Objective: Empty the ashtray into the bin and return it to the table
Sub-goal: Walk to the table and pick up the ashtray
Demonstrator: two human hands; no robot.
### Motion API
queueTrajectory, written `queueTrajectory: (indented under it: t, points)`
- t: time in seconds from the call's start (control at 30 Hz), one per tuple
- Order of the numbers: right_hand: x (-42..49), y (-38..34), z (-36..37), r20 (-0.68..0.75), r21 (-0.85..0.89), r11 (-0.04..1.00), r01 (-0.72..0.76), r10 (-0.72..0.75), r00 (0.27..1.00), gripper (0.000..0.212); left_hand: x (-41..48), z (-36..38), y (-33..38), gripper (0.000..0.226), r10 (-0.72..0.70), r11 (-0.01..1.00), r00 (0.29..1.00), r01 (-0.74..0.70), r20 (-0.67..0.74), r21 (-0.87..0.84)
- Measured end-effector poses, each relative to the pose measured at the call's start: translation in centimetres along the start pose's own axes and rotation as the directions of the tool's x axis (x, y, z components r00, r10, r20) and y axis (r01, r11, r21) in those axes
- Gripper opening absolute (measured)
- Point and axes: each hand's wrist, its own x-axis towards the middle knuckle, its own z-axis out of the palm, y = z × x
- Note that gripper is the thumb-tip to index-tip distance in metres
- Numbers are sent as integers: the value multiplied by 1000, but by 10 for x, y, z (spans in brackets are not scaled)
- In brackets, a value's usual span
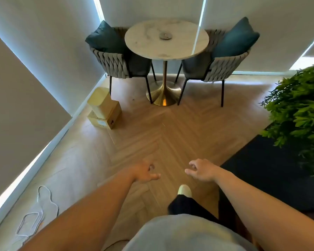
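A small round grey ashtray (165, 36) sits near the middle of a round marble table (147, 46) on a gold pedestal, far ahead of me. A pale yellow bin (98, 96) stands on the floor left of the table, against the wall, beside a cardboard box. My left hand (145, 172) and my right hand (200, 169) are stretched out low over the wooden floor, well short of the table. Both are empty with fingers loosely curled and apart.
Two woven grey chairs with teal cushions (105, 38) (237, 38) flank the table. A cardboard box (107, 115) lies by the bin. A green plant (297, 109) and dark furniture (270, 174) stand at right. A white cable (42, 201) lies on the floor at left. My foot (184, 190) steps forward.
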Motion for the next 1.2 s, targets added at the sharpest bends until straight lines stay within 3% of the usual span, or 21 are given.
queueTrajectory:
  t: [0.33, 0.7, 1.2]
  points:
    - [79, 7, -46, 59, 22, 1000, -14, 13, 998, 71, 74, -44, -2, 65, -55, 998, 996, 56, 73, 0]
    - [196, 21, -173, 149, 34, 999, -32, 27, 988, 74, 203, -140, 32, 68, -86, 995, 993, 91, 86, -52]
    - [279, 21, -288, 114, 21, 1000, 11, -14, 993, 74, 312, -249, 66, 65, -62, 997, 997, 65, 45, -51]
